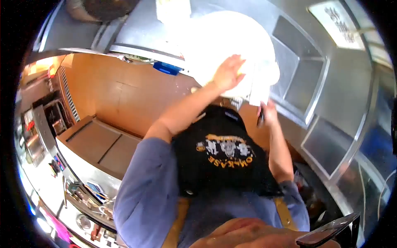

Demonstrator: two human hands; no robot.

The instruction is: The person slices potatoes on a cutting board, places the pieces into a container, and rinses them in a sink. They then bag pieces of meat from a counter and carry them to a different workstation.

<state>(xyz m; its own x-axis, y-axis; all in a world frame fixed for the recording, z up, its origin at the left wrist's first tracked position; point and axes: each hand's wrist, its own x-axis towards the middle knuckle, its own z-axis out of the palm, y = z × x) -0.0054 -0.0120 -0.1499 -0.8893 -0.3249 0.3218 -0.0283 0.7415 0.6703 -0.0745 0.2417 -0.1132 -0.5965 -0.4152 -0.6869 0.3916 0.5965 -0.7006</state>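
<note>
A round white board [227,33] lies on the steel counter, washed out by glare. My left hand [229,73] is over its near part, fingers apart, with no held object visible. Whatever lies under its fingertips is lost in the glare. At the board's near right edge, my right hand [269,112] is closed around the dark handle of a broad-bladed knife [259,89]. The pale blade points away from me over the board, to the right of my left hand.
Steel basins [304,82] lie right of the board. A white item [173,11] is at the back, a dark round object [108,7] at the far left. A blue object [166,68] sits by the counter's front edge. Below left stands a cabinet [97,142].
</note>
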